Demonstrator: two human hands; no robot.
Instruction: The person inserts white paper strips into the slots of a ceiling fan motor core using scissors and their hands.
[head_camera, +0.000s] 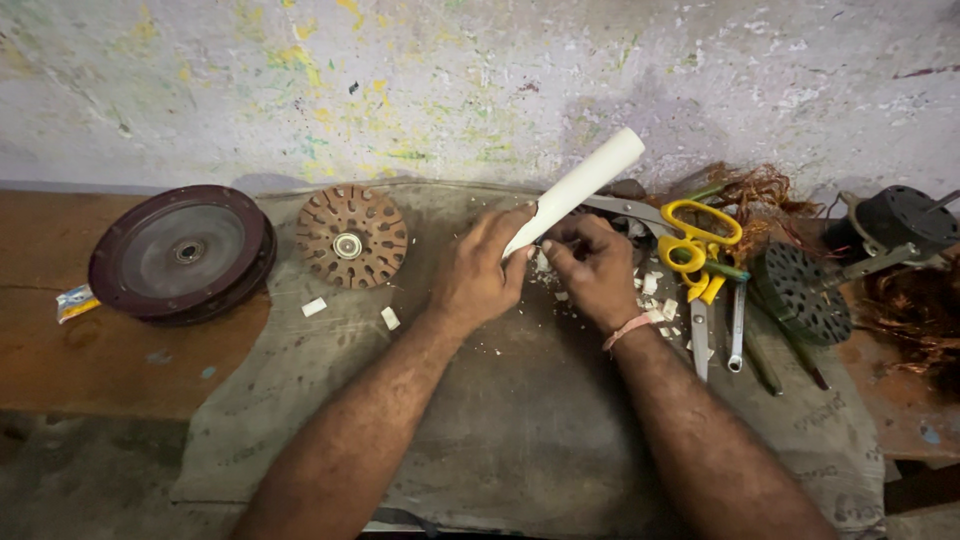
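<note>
My left hand grips the lower end of a rolled white paper tube that slants up to the right. My right hand pinches the tube's near end with its fingertips, just beside the left hand. Both hands hover over a grey cloth spread on the bench. Small white paper scraps lie on the cloth around the hands.
A rusty slotted rotor core and a dark round motor cover sit to the left. To the right lie yellow-handled scissors, a wrench, a black perforated disc, copper wire and a dark motor part.
</note>
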